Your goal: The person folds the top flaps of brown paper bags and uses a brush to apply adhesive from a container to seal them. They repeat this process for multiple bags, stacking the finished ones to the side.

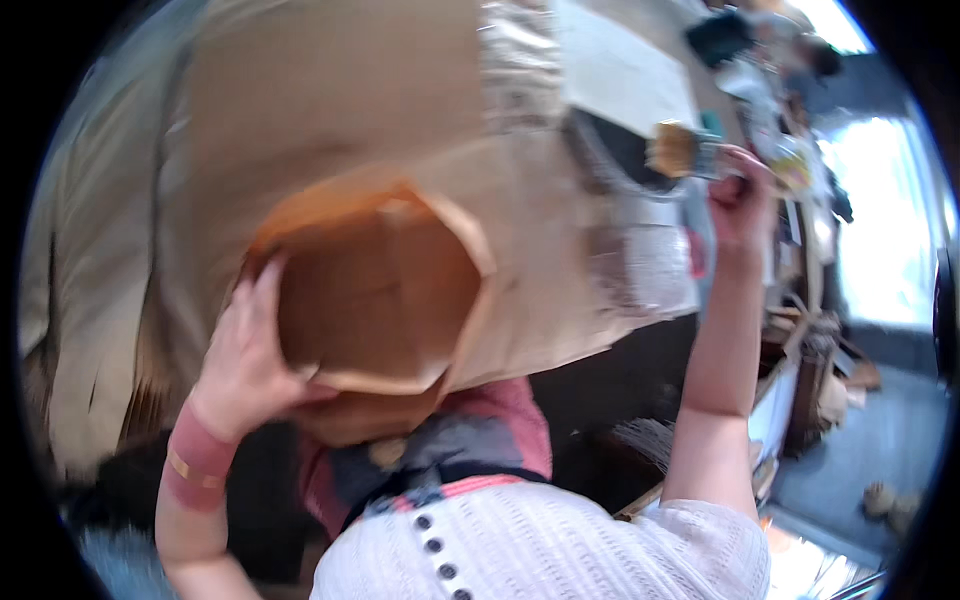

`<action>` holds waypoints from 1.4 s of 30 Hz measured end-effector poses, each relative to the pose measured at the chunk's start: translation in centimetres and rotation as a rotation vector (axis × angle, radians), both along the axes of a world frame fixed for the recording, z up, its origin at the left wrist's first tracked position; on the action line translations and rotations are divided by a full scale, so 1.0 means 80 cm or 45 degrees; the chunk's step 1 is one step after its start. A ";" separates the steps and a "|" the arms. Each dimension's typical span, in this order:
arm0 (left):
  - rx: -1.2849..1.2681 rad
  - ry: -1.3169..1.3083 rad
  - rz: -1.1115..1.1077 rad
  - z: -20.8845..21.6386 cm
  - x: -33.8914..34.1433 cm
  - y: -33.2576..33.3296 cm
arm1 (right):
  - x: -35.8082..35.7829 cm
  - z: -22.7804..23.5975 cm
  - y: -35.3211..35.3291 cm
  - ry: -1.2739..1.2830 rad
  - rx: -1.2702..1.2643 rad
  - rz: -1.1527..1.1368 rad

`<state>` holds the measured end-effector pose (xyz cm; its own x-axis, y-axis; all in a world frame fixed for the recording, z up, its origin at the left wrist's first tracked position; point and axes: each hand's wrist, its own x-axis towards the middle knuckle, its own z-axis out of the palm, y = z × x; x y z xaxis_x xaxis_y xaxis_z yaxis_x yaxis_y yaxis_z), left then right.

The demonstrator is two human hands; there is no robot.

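A brown paper bag (474,330) stands with its mouth open toward me, in front of my body. My left hand (245,350) is closed on the bag's left rim, with the thumb near the front edge and the fingers at the side. Out to the right, my right hand (742,195) is closed around the handle of a wide brush (674,150) with yellowish bristles. The brush's head hangs at the right edge of a dark patch, perhaps a shallow pan (622,150); blur hides whether they touch.
Flat brown paper (335,80) covers the work surface ahead. Stacks of long paper pieces (105,270) lie at the left. A whitish sheet (625,65) is beyond the dark patch, and a whitish block (658,268) sits nearer me. A blurred person (790,45) is at the far right.
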<state>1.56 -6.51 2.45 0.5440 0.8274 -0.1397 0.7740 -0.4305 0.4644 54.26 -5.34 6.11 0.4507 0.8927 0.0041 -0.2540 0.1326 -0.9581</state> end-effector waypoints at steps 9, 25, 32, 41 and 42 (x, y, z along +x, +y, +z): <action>-0.189 -0.376 -0.024 -0.031 -0.028 -0.006 | -0.437 -0.065 -0.057 -0.483 -0.013 0.469; 0.038 -0.254 -0.052 -0.034 -0.015 -0.008 | -0.336 -0.061 -0.061 -1.442 -0.096 0.359; 0.021 -0.143 -0.147 -0.026 -0.026 -0.001 | -0.302 0.009 -0.084 -0.930 0.134 0.473; -0.020 -0.064 -0.264 -0.029 -0.031 0.004 | -0.378 -0.049 -0.009 -1.409 0.497 1.230; -0.029 -0.087 -0.256 -0.027 -0.032 0.003 | -0.375 -0.050 -0.009 -1.401 0.440 1.220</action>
<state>-0.98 -6.31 0.28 0.7069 0.6981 -0.1137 0.6395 -0.5622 0.5243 24.26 -6.07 2.14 -0.6574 0.7237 0.2099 0.4339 0.5913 -0.6798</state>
